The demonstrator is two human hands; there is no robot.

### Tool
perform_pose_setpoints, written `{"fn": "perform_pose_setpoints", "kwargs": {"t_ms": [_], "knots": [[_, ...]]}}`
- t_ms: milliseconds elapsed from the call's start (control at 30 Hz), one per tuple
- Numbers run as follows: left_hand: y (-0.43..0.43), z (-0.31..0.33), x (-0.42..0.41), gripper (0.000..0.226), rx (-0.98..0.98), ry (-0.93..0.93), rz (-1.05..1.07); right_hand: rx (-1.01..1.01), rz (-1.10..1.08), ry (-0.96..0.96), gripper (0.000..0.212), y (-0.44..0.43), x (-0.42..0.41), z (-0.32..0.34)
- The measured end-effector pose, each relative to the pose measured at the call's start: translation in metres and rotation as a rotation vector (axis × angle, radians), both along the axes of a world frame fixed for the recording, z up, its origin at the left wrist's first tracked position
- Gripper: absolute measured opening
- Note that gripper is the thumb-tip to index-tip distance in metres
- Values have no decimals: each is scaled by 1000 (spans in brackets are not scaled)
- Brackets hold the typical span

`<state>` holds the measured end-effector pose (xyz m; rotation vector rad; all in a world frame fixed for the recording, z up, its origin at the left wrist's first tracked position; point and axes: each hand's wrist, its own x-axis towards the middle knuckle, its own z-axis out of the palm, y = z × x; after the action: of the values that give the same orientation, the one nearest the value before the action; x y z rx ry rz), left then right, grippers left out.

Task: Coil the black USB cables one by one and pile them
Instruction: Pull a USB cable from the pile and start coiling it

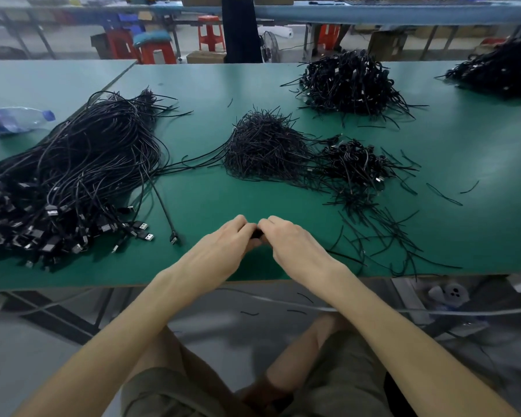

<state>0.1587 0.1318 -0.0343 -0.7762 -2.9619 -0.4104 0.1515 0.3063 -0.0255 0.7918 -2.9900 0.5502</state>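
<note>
a small black bundle (257, 234), judged to be a coiled usb cable, is pinched between the curled fingers of the left hand (226, 246) and the right hand (294, 243), just over the green table (193, 206); most of it is hidden. the uncoiled cables (73, 176) are heaped at ten o'clock from the hands, a pile of coiled ones (355, 165) at one o'clock. the step in hand is judged to be the fastening of the coil; next, it would have to be dropped on that pile and a fresh cable drawn from the heap.
</note>
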Motion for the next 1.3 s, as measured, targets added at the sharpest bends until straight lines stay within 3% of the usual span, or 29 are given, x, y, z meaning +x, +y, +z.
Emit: {"fn": "perform_pose_setpoints", "kwargs": {"t_ms": [200, 367, 467, 600, 800, 967, 1100, 1300], "knots": [[-1, 5, -14, 36, -43, -154, 99, -16, -12, 133, 31, -3, -3, -5], [-1, -12, -24, 33, -21, -22, 124, -84, -38, 204, 21, 3, -12, -11], [-7, -21, -32, 40, 204, -3, 232, -59, -118, 354, 43, 19, -19, -9], [-13, -27, -44, 47, 568, -96, 479, -83, -380, 509, 35, 53, -32, -7], [-11, -28, -52, 42, 956, -207, 556, 35, -516, 271, 22, 83, -58, -21], [-13, -29, -47, 41, 977, -224, 510, 41, -526, 258, 7, 86, -65, -27], [-11, -31, -47, 41, 953, -207, 495, 33, -462, 269, 14, 89, -68, -25], [-11, -33, -48, 42, 955, -209, 477, -262, -400, 329, 7, 80, -65, -18]]}}
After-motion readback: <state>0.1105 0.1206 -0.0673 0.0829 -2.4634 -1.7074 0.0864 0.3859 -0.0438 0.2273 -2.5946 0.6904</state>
